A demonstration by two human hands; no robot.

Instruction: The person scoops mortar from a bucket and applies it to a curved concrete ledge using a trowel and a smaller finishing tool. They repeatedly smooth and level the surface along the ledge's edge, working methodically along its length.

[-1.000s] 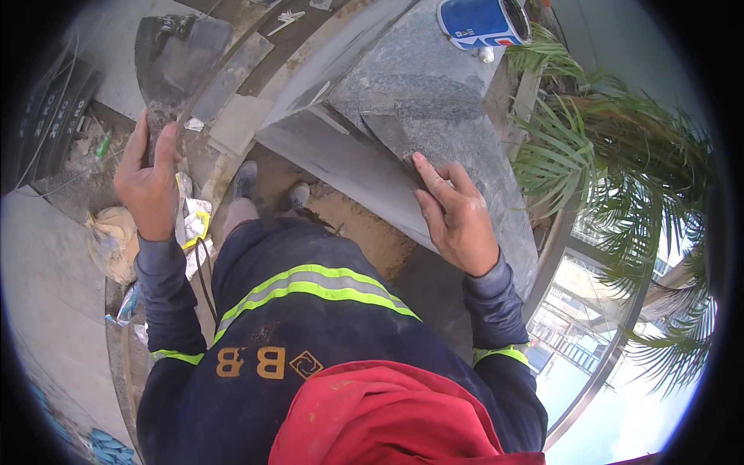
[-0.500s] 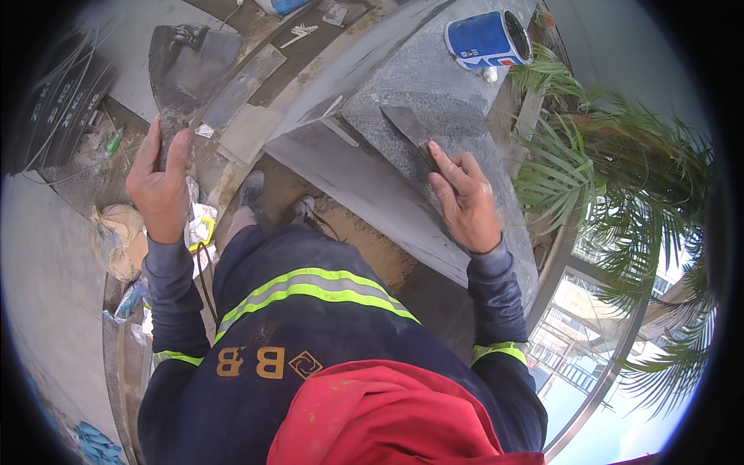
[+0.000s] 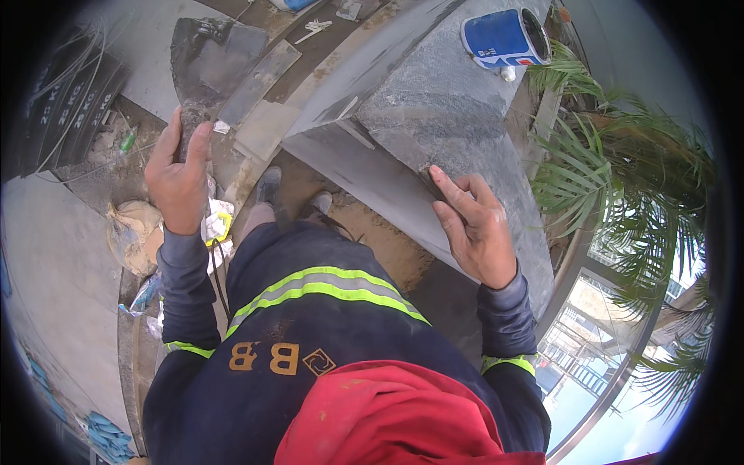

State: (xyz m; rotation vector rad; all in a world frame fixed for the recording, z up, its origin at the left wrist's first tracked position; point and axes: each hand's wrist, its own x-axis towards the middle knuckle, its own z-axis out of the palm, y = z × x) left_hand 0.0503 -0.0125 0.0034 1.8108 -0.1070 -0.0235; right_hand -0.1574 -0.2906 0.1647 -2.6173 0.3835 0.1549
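My left hand (image 3: 178, 186) is closed around the handle of a wide, grey-smeared scraper (image 3: 225, 66). A dark lump of paste (image 3: 213, 29) sits near the far end of its broad blade. My right hand (image 3: 482, 236) grips a putty knife (image 3: 399, 151), its index finger stretched along the tool. That knife's blade lies low against the near top edge of a grey plastered ledge (image 3: 442, 116), pointing away to the left. My fingers hide part of its handle. Paler and darker streaks mark the ledge top.
A blue and white bucket (image 3: 504, 39) lies on its side on the far ledge. Palm fronds (image 3: 577, 167) hang at right beside a window (image 3: 597, 333). Loose boards (image 3: 267, 128), dark sacks (image 3: 70, 105) and a dusty bag (image 3: 133, 236) lie at left. Sandy ground (image 3: 380, 244) is below the ledge.
My right hand has drawn the putty knife nearer to me, down to the ledge's near edge, and its blade looks flatter. My left hand holds its scraper much as before. The view has shifted slightly.
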